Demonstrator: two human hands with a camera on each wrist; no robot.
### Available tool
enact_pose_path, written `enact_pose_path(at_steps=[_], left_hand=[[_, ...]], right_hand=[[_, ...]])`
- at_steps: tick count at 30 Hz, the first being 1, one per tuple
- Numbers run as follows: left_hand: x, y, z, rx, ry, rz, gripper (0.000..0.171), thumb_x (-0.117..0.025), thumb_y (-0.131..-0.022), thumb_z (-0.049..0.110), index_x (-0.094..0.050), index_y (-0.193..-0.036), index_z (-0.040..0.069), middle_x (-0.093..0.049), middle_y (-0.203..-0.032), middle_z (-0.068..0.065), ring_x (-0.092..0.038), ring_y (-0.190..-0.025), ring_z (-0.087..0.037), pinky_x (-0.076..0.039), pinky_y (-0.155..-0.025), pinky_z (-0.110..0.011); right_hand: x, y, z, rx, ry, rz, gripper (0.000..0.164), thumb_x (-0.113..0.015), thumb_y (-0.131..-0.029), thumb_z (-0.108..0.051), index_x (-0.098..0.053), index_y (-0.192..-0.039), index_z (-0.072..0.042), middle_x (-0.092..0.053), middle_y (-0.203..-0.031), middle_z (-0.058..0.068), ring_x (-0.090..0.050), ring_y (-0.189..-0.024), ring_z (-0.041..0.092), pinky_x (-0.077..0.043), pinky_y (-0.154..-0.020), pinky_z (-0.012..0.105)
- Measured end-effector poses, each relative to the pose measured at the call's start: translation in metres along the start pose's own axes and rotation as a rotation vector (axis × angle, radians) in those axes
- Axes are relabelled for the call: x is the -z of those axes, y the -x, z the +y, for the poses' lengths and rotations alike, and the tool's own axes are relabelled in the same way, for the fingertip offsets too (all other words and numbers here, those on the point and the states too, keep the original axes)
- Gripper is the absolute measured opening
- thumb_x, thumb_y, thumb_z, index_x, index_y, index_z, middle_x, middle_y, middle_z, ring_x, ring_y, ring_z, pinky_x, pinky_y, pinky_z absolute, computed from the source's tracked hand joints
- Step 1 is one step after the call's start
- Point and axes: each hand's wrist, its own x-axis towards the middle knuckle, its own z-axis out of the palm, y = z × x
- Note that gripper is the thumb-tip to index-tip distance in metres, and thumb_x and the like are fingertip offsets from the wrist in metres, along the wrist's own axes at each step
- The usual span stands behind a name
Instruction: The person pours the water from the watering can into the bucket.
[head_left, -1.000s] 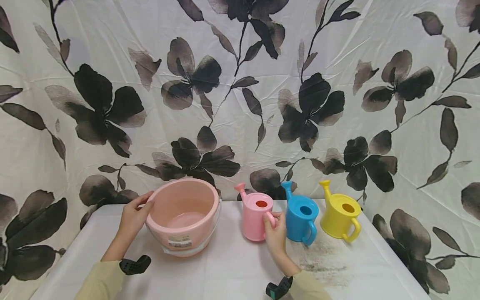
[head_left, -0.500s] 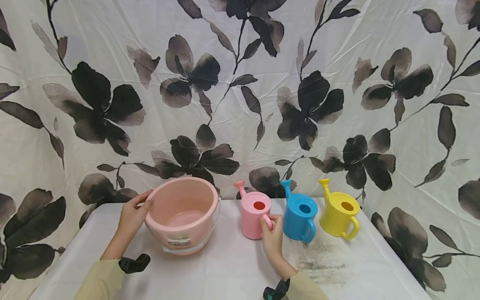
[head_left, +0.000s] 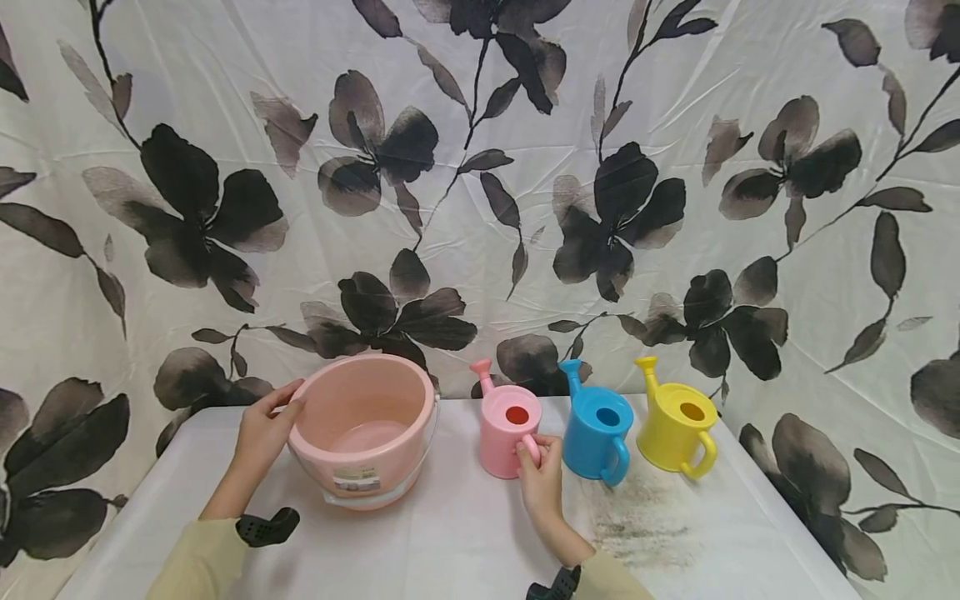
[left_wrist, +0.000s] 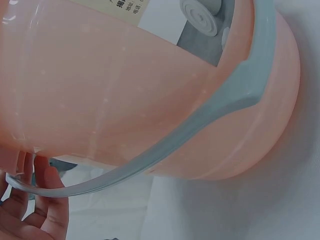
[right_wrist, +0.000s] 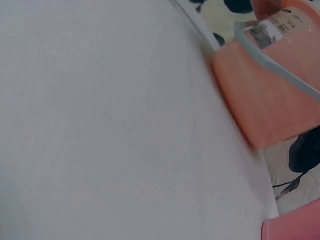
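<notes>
On the left stands a light pink bucket (head_left: 393, 462), upright, its pale wire-like handle (left_wrist: 165, 147) hanging down the front. My left hand (head_left: 258, 442) holds the bucket's left rim. In the left wrist view, the fingers (left_wrist: 57, 215) lie at the rim beside the handle's end. To the right, a pink watering can (head_left: 501, 446) stands on the table, spout pointing back left. My right hand (head_left: 542, 492) grips its handle, thumb in front and fingers behind. In the right wrist view only a corner of the pink can (right_wrist: 295, 225) shows; the hand is out of sight.
A blue watering can (head_left: 588, 442) stands just right of the pink one, near my right hand. Beyond it is a yellow watering can (head_left: 663, 437). A dark smudge (head_left: 637, 529) marks the white table cover (head_left: 450, 550). Floral cloth (head_left: 495, 250) hangs behind.
The pink watering can has turned slightly, its handle swinging nearer to me with my right hand on it. My left hand and the bucket have stayed put; the view has shifted a little.
</notes>
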Motion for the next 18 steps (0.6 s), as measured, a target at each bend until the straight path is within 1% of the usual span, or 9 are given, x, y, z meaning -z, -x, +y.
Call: enact_pose_path(at_steps=[2,6,9,11,12,13,15,18], left_hand=[[0.000,0.000,0.000,0.004,0.002,0.003,0.047,-0.045,-0.100,0.028,-0.047,-0.140,0.003,-0.053,-0.132,-0.024,-0.054,-0.109,-0.028,-0.040,-0.067,-0.004],[0.000,0.000,0.000,0.008,0.002,0.005,0.048,-0.046,-0.100,0.029,-0.048,-0.140,0.004,-0.054,-0.132,-0.024,-0.054,-0.106,-0.023,-0.040,-0.067,-0.003],[-0.001,0.000,0.000,0.008,0.011,0.003,0.048,-0.045,-0.100,0.028,-0.047,-0.141,0.003,-0.053,-0.133,-0.024,-0.053,-0.108,-0.024,-0.039,-0.067,-0.003],[-0.001,0.001,0.000,0.006,0.010,0.001,0.048,-0.045,-0.100,0.028,-0.047,-0.141,0.003,-0.053,-0.133,-0.025,-0.053,-0.110,-0.026,-0.039,-0.067,-0.003],[-0.001,0.001,0.000,0.006,0.009,0.003,0.048,-0.045,-0.100,0.028,-0.047,-0.141,0.003,-0.053,-0.133,-0.025,-0.053,-0.109,-0.025,-0.039,-0.067,-0.003],[-0.001,0.001,0.000,0.009,0.006,0.004,0.048,-0.045,-0.100,0.028,-0.047,-0.141,0.003,-0.053,-0.133,-0.024,-0.054,-0.106,-0.022,-0.040,-0.067,-0.004],[-0.001,0.001,0.001,0.013,0.008,0.007,0.047,-0.046,-0.100,0.029,-0.048,-0.140,0.004,-0.054,-0.132,-0.024,-0.054,-0.098,-0.011,-0.040,-0.067,-0.004],[0.000,0.001,0.002,0.018,0.013,0.007,0.047,-0.047,-0.100,0.029,-0.048,-0.140,0.005,-0.054,-0.133,-0.023,-0.047,-0.088,0.006,-0.040,-0.067,-0.004]], right_hand=[[0.002,0.000,0.000,0.001,0.003,-0.019,0.030,-0.056,-0.097,-0.015,-0.038,-0.118,-0.005,-0.062,-0.117,0.016,-0.059,-0.101,0.021,-0.055,-0.086,0.038],[0.008,0.002,-0.001,-0.001,0.012,-0.078,0.030,-0.055,-0.097,-0.014,-0.037,-0.119,-0.003,-0.059,-0.118,0.018,-0.057,-0.104,0.023,-0.054,-0.089,0.040],[0.015,0.003,-0.001,-0.002,0.033,-0.117,0.033,-0.055,-0.096,-0.012,-0.036,-0.122,-0.003,-0.055,-0.119,0.019,-0.054,-0.104,0.023,-0.055,-0.087,0.036],[0.020,0.002,-0.001,0.017,0.061,-0.122,0.037,-0.058,-0.095,-0.011,-0.035,-0.123,-0.002,-0.053,-0.119,0.017,-0.051,-0.103,0.022,-0.054,-0.087,0.032],[0.022,0.002,-0.001,0.039,0.078,-0.119,0.039,-0.060,-0.093,-0.011,-0.035,-0.123,-0.002,-0.052,-0.118,0.017,-0.050,-0.103,0.022,-0.053,-0.088,0.031],[0.024,0.002,-0.001,0.058,0.093,-0.114,0.041,-0.062,-0.092,-0.012,-0.036,-0.122,-0.003,-0.052,-0.118,0.015,-0.049,-0.104,0.022,-0.051,-0.090,0.032],[0.029,0.000,-0.001,0.116,0.128,-0.092,0.043,-0.067,-0.088,-0.014,-0.039,-0.119,-0.004,-0.053,-0.116,0.013,-0.050,-0.105,0.023,-0.047,-0.092,0.037],[0.036,-0.001,-0.002,0.194,0.177,-0.076,0.044,-0.072,-0.085,-0.017,-0.043,-0.116,-0.006,-0.055,-0.116,0.010,-0.051,-0.110,0.024,-0.042,-0.098,0.048]])
